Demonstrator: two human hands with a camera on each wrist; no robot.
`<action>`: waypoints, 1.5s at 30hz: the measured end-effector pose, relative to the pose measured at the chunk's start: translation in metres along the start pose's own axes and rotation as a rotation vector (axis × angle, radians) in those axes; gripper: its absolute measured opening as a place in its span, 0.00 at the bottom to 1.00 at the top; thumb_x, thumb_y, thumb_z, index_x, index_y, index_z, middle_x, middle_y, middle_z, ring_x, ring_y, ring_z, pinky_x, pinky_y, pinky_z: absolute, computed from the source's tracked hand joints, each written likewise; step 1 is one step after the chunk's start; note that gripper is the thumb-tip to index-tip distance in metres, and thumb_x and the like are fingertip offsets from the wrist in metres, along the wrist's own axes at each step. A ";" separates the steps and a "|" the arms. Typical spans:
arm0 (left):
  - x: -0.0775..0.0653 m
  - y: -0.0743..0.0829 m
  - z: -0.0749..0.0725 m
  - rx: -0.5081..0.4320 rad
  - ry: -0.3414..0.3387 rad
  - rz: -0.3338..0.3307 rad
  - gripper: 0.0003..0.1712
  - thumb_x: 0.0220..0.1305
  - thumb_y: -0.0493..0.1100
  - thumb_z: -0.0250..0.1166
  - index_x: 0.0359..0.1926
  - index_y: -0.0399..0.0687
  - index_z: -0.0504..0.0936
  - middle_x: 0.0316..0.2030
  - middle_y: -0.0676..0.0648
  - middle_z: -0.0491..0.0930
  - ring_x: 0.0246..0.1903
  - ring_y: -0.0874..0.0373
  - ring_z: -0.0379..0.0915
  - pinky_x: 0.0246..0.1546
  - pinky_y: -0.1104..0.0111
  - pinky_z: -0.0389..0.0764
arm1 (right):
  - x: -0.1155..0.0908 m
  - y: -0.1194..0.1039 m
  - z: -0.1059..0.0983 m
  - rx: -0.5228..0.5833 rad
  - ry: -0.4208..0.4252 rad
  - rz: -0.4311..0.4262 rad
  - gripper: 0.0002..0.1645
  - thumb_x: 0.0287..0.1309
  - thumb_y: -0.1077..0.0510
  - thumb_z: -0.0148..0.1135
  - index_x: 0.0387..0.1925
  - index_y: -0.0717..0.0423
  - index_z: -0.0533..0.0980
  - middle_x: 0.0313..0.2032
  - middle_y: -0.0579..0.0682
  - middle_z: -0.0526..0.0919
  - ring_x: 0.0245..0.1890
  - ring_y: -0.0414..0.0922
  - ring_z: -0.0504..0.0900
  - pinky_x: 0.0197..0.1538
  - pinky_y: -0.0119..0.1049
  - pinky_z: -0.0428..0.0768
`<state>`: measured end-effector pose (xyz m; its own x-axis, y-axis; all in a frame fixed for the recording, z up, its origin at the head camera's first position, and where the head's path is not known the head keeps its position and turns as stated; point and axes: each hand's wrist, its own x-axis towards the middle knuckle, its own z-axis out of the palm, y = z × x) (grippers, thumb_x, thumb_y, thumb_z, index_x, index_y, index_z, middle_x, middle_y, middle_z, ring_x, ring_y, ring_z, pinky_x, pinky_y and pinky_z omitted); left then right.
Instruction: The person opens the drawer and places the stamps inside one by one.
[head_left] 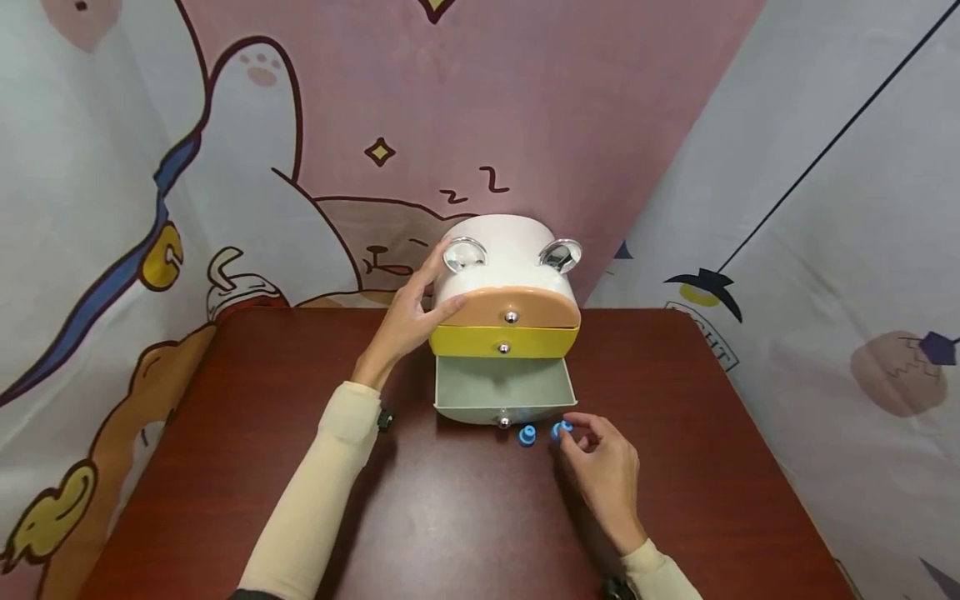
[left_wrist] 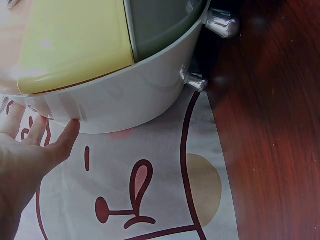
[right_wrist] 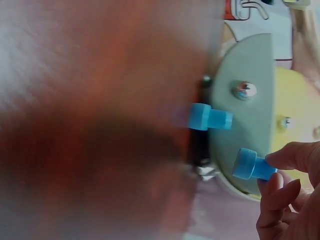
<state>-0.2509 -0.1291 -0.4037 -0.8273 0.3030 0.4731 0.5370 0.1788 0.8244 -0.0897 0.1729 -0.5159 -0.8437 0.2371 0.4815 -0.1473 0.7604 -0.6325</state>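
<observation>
A white cabinet [head_left: 498,242] with two silver round ears stands at the back of the table, its orange drawer [head_left: 536,307] and yellow drawer [head_left: 465,342] pushed in. Below them the grey-green drawer [head_left: 504,379] is pulled out, with nothing visible inside. My left hand [head_left: 408,321] rests on the cabinet's left side with fingers extended, fingertips against the white wall in the left wrist view. My right hand [head_left: 606,471] pinches a blue stepped peg [right_wrist: 252,165] by its narrow stem, between thumb and fingers. A second blue stepped peg [head_left: 527,436] stands upright on the table before the drawer.
The dark red-brown table [head_left: 450,517] spreads out around the cabinet. Directly behind it hangs a printed cloth [head_left: 570,108] with cartoon animals. Silver feet [left_wrist: 222,24] hold the cabinet up, and small silver knobs [right_wrist: 245,90] stick out of the drawer fronts.
</observation>
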 end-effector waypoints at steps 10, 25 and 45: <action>0.000 0.000 0.002 -0.002 -0.003 0.012 0.49 0.75 0.37 0.70 0.88 0.47 0.56 0.85 0.47 0.56 0.81 0.46 0.56 0.79 0.41 0.57 | 0.026 -0.029 -0.017 0.109 0.013 -0.119 0.15 0.53 0.67 0.83 0.42 0.52 0.91 0.28 0.41 0.85 0.24 0.36 0.78 0.28 0.24 0.70; 0.002 -0.003 0.001 -0.007 0.005 0.021 0.49 0.74 0.37 0.70 0.88 0.47 0.56 0.85 0.47 0.57 0.80 0.46 0.57 0.78 0.42 0.61 | 0.060 -0.058 0.041 0.187 -0.152 -0.098 0.11 0.57 0.62 0.82 0.42 0.52 0.91 0.31 0.42 0.87 0.27 0.39 0.85 0.30 0.33 0.76; 0.001 -0.005 -0.003 0.006 -0.014 0.014 0.49 0.74 0.38 0.71 0.88 0.50 0.57 0.86 0.49 0.53 0.80 0.48 0.58 0.76 0.41 0.63 | 0.077 -0.058 0.086 0.043 -0.458 -0.032 0.07 0.53 0.60 0.81 0.36 0.51 0.91 0.25 0.40 0.88 0.26 0.38 0.84 0.36 0.44 0.82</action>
<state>-0.2550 -0.1328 -0.4060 -0.8172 0.3186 0.4803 0.5496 0.1799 0.8158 -0.1908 0.0950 -0.4946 -0.9781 -0.0851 0.1902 -0.1905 0.7351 -0.6507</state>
